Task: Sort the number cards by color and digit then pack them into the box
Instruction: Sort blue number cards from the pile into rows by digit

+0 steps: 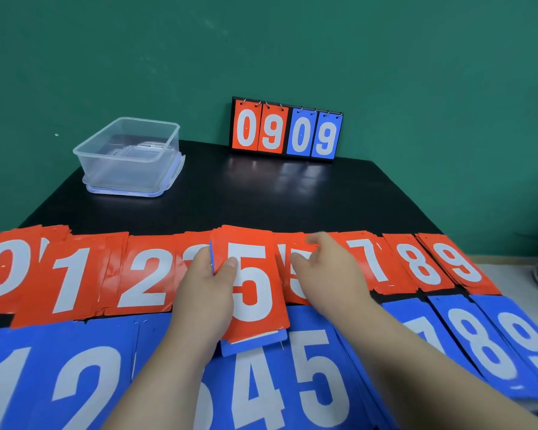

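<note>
The far row of cards is showing orange-red with white digits, the near row blue with white digits. The bench is gleaming black, the box is looking clear, and the wall behind is showing plain green.

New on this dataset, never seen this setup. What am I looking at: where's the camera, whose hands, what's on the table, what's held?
No robot: a person works bare-handed, and the picture comes from a camera on their head, looking forward and down. On the black table lie number cards in piles, a red row and a blue row nearer the person. At the back stand a clear box, left, and a flip scoreboard reading 0909. The left hand holds a stack of cards with a red 5 on top. The right hand rests on the red 5 pile; whether it grips a card I cannot tell.
</note>
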